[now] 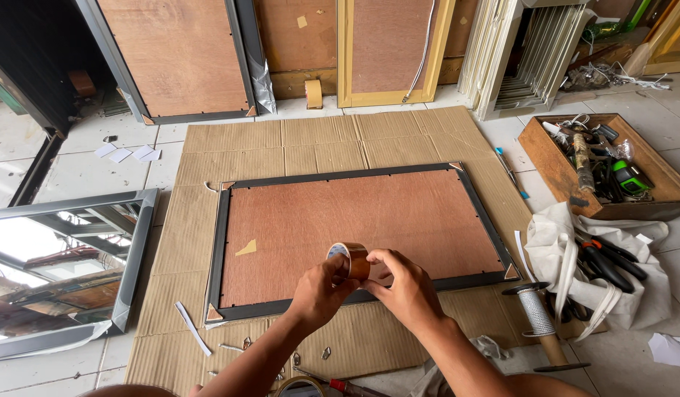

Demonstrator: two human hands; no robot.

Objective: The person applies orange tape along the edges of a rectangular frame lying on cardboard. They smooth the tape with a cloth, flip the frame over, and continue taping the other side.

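**Brown tape roll over a face-down frame: spots where it could go sideways**

Both hands are up on the roll of brown packing tape, held just above the near edge of the black picture frame lying back-up on cardboard. Left hand grips the roll, right hand pinches at its edge. I'd guess the tape end could tear crooked or stick to itself. The mirror sits close by too.
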